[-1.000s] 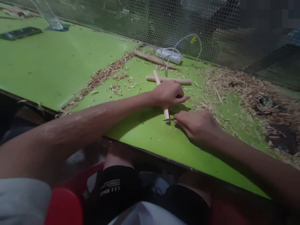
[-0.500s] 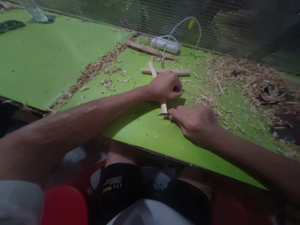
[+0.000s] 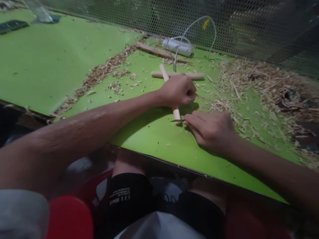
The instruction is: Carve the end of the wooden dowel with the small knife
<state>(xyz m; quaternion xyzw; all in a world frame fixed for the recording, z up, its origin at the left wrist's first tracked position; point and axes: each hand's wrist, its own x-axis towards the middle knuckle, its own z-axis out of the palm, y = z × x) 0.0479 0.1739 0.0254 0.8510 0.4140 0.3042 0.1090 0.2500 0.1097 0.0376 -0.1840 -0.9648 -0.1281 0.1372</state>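
Note:
A pale wooden dowel (image 3: 176, 114) lies on the green table (image 3: 50, 66), running away from me. My left hand (image 3: 178, 90) is closed over its middle and presses it down. My right hand (image 3: 211, 129) is closed around a small dark blade (image 3: 175, 121), whose tip rests at the dowel's near end. A second dowel (image 3: 194, 76) lies crosswise under the far end of the first.
Wood shavings (image 3: 259, 89) are heaped on the right and trail in a line (image 3: 99, 74) to the left. A white device with a cable (image 3: 178, 47) and a rough stick (image 3: 159, 53) lie by the mesh wall (image 3: 224, 23). A dark flat object (image 3: 13, 25) sits far left.
My left forefinger has curled in from pointing to a closed grip on the dowel. The blade stays at the dowel's near end; the view has shifted slightly.

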